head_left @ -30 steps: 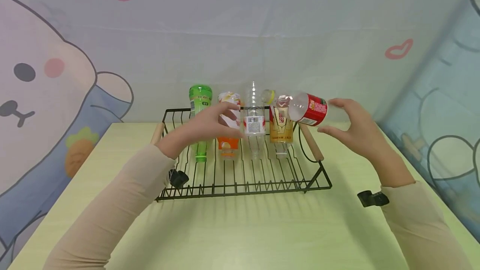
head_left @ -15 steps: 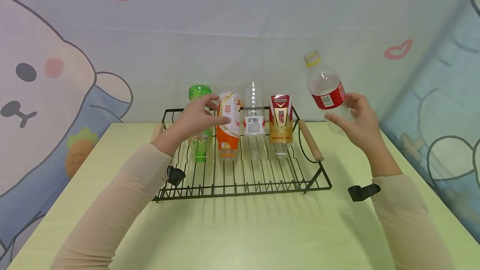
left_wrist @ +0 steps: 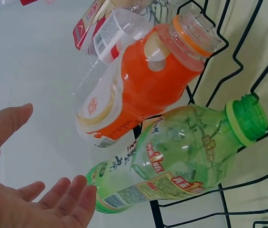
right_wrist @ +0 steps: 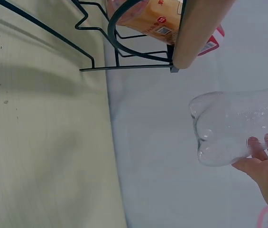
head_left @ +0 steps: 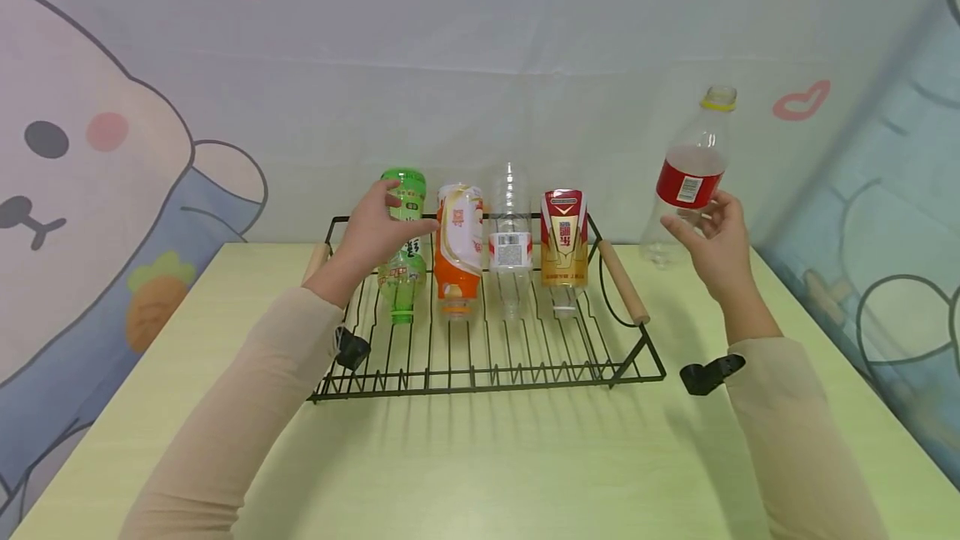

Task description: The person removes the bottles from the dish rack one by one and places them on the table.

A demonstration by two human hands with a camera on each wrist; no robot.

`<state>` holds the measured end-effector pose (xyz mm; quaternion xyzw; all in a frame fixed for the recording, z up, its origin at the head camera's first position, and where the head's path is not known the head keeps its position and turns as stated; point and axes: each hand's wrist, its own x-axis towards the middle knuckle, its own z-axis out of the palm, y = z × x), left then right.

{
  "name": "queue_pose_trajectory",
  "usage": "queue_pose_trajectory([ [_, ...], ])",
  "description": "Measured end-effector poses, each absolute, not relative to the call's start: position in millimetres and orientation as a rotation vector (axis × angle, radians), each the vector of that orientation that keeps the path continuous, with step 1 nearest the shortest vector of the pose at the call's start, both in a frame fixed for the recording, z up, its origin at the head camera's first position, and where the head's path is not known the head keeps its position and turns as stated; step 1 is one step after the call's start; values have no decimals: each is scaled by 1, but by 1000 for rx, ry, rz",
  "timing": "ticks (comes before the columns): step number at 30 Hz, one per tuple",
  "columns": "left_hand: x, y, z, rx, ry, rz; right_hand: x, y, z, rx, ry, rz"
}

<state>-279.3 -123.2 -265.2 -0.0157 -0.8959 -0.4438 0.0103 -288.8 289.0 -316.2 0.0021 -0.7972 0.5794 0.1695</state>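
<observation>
In my right hand (head_left: 718, 244) is a clear plastic bottle with a red label (head_left: 688, 188), gripped at its lower half. It stands nearly upright, neck up, beyond the rack's right end; its ridged clear base (right_wrist: 219, 126) shows in the right wrist view. My left hand (head_left: 367, 238) has thumb and fingers spread, holding nothing. Its fingertips come close to the base of a green bottle (left_wrist: 171, 156), which lies neck down on the rack. Beside that one lie an orange and white bottle (left_wrist: 148, 78), a clear bottle with a white label (head_left: 510, 250) and a red and gold bottle (head_left: 564, 242).
The black wire rack (head_left: 480, 380) with wooden handles, one of them at its right side (head_left: 623, 282), stands on a pale yellow-green table (head_left: 480, 469). Behind it hangs a printed cloth (head_left: 480, 90). Each sleeve carries a small black wrist device, such as the right one (head_left: 711, 375).
My right hand now grips the red-labelled bottle, which went from lying tilted over the rack to nearly upright, further right. My left hand has moved left, over to the green bottle.
</observation>
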Motion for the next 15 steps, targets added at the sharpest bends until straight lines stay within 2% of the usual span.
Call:
queue_pose_trajectory([
  [15,-292,-132,-282,70,-2684,-1483,-310,296,-350,-136,-2298,1733],
])
